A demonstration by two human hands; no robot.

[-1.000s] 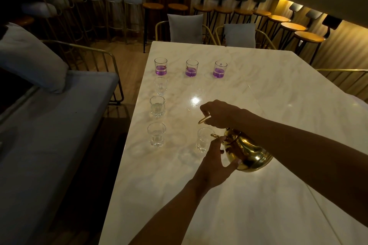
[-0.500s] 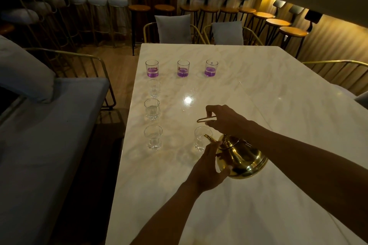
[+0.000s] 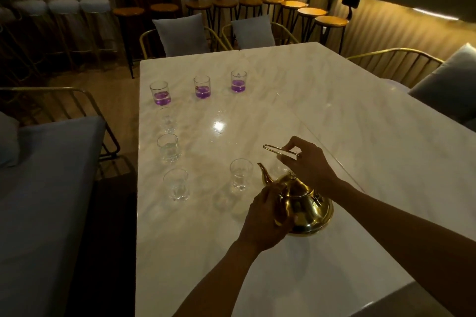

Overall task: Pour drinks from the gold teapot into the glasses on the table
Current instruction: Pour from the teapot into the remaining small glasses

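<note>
The gold teapot [image 3: 306,210] stands upright on the white marble table [image 3: 334,110], its spout pointing toward a small clear glass [image 3: 240,174] just left of it. My right hand [image 3: 306,162] pinches the teapot's thin gold handle above the lid. My left hand [image 3: 266,216] is pressed against the pot's left side. Three more clear glasses stand in a column at the left: [image 3: 176,184], [image 3: 168,147], [image 3: 167,119]. Three tumblers with purple liquid form a row farther back: [image 3: 160,92], [image 3: 202,87], [image 3: 238,81].
A grey bench [image 3: 46,188] with a gold rail runs along the table's left edge. Cushioned gold chairs [image 3: 183,35] stand at the far end and another at the right [image 3: 443,85]. Bar stools [image 3: 309,11] line the back wall.
The teapot has gone from tilted toward the small glass to standing upright on the table. The view has shifted right.
</note>
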